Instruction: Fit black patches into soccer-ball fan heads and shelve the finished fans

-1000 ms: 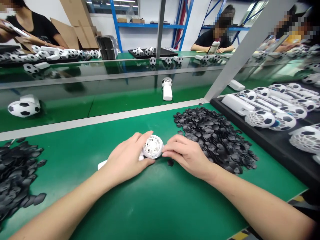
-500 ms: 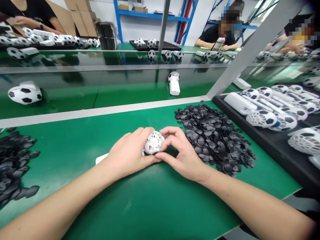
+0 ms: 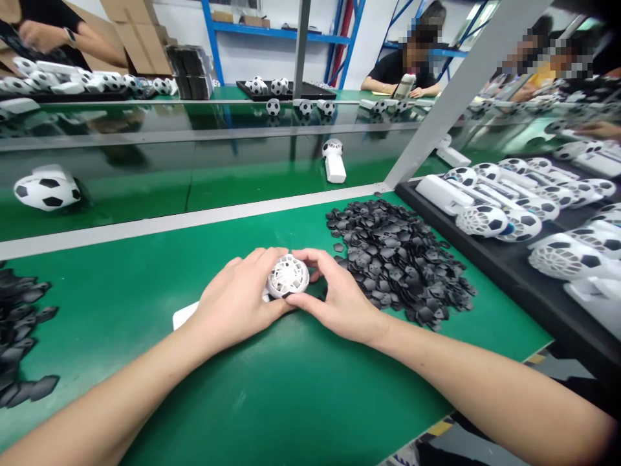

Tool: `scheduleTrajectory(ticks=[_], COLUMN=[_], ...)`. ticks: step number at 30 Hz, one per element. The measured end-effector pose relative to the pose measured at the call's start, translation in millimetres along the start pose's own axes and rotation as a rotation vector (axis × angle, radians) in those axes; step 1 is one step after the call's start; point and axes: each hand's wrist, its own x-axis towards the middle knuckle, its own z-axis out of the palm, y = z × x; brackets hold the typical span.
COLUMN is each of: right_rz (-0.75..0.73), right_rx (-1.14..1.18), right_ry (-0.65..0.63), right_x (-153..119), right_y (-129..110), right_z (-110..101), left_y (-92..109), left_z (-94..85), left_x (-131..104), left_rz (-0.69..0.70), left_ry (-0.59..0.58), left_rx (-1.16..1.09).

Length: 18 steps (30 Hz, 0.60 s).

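A white handheld fan (image 3: 288, 277) with a football-patterned head lies low over the green table, its openwork grille facing me. My left hand (image 3: 242, 291) is wrapped over its neck and the left side of the head. The end of the white handle (image 3: 184, 315) shows beyond that wrist; the rest is hidden under the palm. My right hand (image 3: 339, 294) curves round the right side of the head, thumb at the near edge and fingers at the far edge. Nearest to it is a heap of small black pentagon pieces (image 3: 398, 259).
More black pieces (image 3: 24, 330) lie at the left. A black tray (image 3: 485, 252) of similar fans stands at the right, beside a slanted grey post (image 3: 466, 90). Fans lie on the green conveyor (image 3: 233, 168) behind a metal rail (image 3: 218, 212). Co-workers (image 3: 402, 68) sit across.
My view has swung slightly right. The right fingers have shifted from the grille's face to the head's far rim, so more of the grille shows. Both hands stay on the fan.
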Motion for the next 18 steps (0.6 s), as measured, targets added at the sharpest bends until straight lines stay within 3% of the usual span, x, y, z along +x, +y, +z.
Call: scheduleTrajectory(ticks=[3, 6, 8, 10, 13, 15, 18], right_rz=[-0.014, -0.046, -0.041, 0.053, 0.258, 0.305, 0.307], right_rx=[-0.004, -0.083, -0.28, -0.58, -0.916, -0.967, -0.949], right_ry=[-0.021, -0.035, 0.067, 0.151, 0.051, -0.018, -0.019], right_x=[2.4, 9.6, 15.1, 19.1, 21.8, 22.6, 24.6], right_y=[0.4, 3.2, 7.8, 13.8, 22.5, 26.2, 28.1], right_z=[-2.1, -16.8, -31.9, -45.9, -56.6, -56.8, -54.1], left_y=[0.5, -1.2, -4.6, -9.0, -14.3, -16.0, -17.0], left_z=[0.6, -1.0, -3.2, -5.6, -7.8, -7.6, -6.2], left_x=[-1.5, -1.3, -0.6, 0.1, 0.6, 0.4, -0.1], left_rz=[-0.001, -0.027, -0.018, 0.036, 0.12, 0.15, 0.185], left_ry=[0.007, -0.02, -0.043, -0.059, -0.065, -0.052, -0.027], left_rx=[0.013, 0.014, 0.044, 0.085, 0.121, 0.134, 0.138])
